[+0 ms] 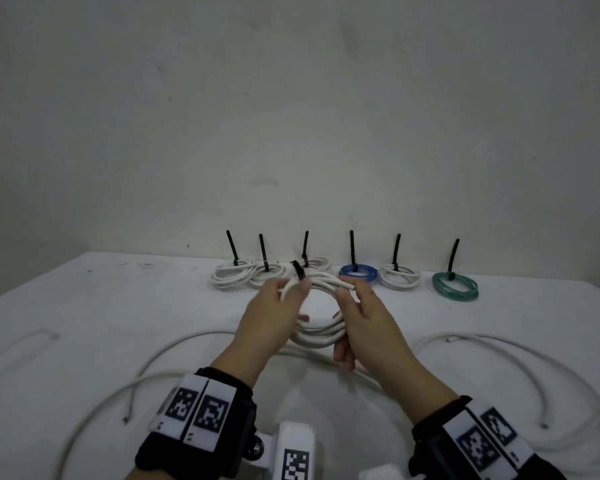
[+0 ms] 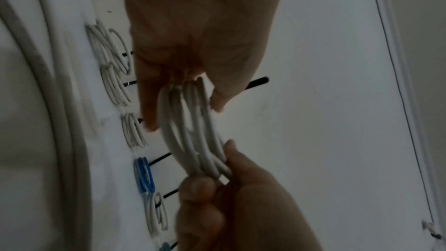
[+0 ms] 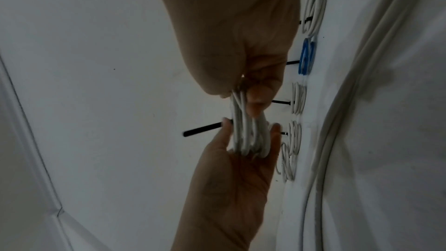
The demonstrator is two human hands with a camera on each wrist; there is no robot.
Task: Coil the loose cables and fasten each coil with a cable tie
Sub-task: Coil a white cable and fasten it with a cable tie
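A white cable coil (image 1: 321,336) hangs in the air above the table, held between both hands. My left hand (image 1: 291,289) pinches its left side between thumb and fingers, where a black cable tie (image 1: 298,270) wraps the strands. In the right wrist view the cable tie's tail (image 3: 202,128) sticks out past the left thumb. My right hand (image 1: 347,296) pinches the coil's right side, thumb on top. The left wrist view shows the coil (image 2: 193,121) running from the left fingers down into the right hand's grip.
Along the back edge of the table (image 1: 84,306) lies a row of tied coils: three white (image 1: 231,277), one blue (image 1: 358,273), one white (image 1: 400,277), one green (image 1: 455,285). Loose white cables curve at front left (image 1: 153,368) and right (image 1: 534,358).
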